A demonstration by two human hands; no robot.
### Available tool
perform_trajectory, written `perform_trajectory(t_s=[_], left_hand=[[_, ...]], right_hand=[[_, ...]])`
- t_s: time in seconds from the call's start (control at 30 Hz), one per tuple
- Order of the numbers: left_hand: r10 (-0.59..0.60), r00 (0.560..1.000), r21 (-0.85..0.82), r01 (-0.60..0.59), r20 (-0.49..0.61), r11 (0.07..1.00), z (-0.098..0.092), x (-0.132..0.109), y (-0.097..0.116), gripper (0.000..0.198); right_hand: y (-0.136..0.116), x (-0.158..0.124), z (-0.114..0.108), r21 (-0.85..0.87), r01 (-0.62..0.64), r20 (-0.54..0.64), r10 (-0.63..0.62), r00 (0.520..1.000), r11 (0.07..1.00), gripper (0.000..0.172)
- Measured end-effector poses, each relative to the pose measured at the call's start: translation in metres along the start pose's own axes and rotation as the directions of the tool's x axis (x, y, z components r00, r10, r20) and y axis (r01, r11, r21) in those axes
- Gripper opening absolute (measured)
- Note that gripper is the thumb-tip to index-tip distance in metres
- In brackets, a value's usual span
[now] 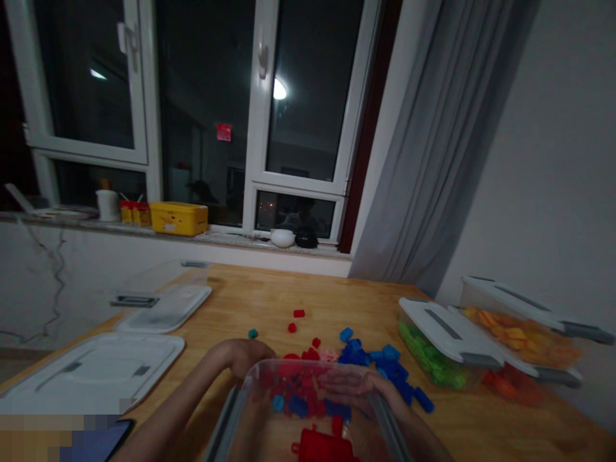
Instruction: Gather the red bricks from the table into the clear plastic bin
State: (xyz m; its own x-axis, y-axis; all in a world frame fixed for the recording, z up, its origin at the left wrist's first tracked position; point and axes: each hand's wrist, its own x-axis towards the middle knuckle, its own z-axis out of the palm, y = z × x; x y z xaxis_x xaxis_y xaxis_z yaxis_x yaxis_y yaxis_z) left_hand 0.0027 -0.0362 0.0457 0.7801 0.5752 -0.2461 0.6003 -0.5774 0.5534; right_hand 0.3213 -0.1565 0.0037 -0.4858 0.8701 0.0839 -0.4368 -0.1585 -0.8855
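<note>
A clear plastic box (308, 369) with grey side handles stands at the bottom centre of the view, close to me, with red pieces (325, 446) inside. My left hand (248, 356) is at the box's far left corner, its fingers bent down and partly hidden by the rim. Seen through the clear wall, my right hand (351, 385) lies at the far right side with its fingers stretched toward the red pieces. Beyond the box, a pile of blue blocks (394, 369) spreads to the right, and a red block (299, 314) lies farther back on the wooden table (240, 289).
Lidded boxes with green pieces (433, 353) and orange pieces (522, 333) stand at the right. White lids (158, 359) and another clear box (163, 279) are at the left. Behind the table are a windowsill with a yellow box (179, 219) and a grey curtain (423, 147).
</note>
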Motion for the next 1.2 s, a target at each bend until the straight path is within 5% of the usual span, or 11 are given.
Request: perform_trajectory(t_s=[0.2,0.4,0.77,1.2], left_hand=[[-0.048,0.984,-0.036,0.042,-0.174,0.998,0.009,0.011,-0.013,0.038],[-0.054,0.970,-0.087,0.034,-0.238,0.996,0.012,0.019,-0.024,0.061],[-0.094,0.948,-0.031,0.088,-0.303,0.996,0.001,0.008,-0.021,0.053],[-0.154,0.931,0.095,0.195,-0.331,0.976,0.003,0.007,-0.017,0.021]], right_hand=[[-0.007,-0.007,0.014,-0.017,0.020,0.008,-0.020,1.000,1.000,0.043],[-0.011,-0.006,0.016,-0.074,0.028,0.001,-0.028,1.000,0.997,0.041],[-0.005,-0.003,0.011,-0.057,0.013,-0.054,-0.016,0.998,0.998,0.039],[-0.008,-0.003,0.015,-0.055,0.001,-0.056,-0.004,0.998,0.998,0.036]])
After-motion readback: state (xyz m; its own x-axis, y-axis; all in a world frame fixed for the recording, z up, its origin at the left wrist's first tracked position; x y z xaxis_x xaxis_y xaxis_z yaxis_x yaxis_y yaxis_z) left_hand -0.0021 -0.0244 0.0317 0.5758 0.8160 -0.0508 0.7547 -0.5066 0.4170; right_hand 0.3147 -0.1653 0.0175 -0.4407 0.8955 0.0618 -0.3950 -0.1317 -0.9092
